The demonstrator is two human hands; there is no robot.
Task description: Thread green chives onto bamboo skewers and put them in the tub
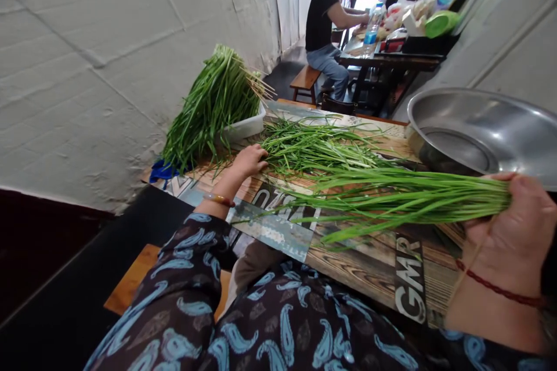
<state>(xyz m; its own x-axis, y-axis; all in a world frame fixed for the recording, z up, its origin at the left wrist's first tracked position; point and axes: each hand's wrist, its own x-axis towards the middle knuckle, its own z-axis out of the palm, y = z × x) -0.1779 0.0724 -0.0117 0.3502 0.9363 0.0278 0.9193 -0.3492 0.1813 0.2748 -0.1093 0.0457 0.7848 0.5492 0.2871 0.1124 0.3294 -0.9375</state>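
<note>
Here, right hand point(524, 208) grips long, slender leaves point(418, 194); left hand point(250, 161) at tangled heap point(322, 148), cannot tell grip.

Right of centre: bright-green long-leaved bunch point(429, 194); right edge: silver-grey round metal basin point(524, 136); bottom: dark cloth garment point(300, 324), light-blue paisley pattern.

On my remote feed I counted two hands — one left hand point(250, 161), one right hand point(524, 203) — with one bracelet point(219, 200) at each wrist. Green stalks point(400, 185) made three groups: one bunch point(456, 194), one loose pile point(322, 148), one tall heap point(217, 90). I also counted one metal basin point(526, 133), one white tray point(243, 129), one co-worker point(319, 14).
</note>
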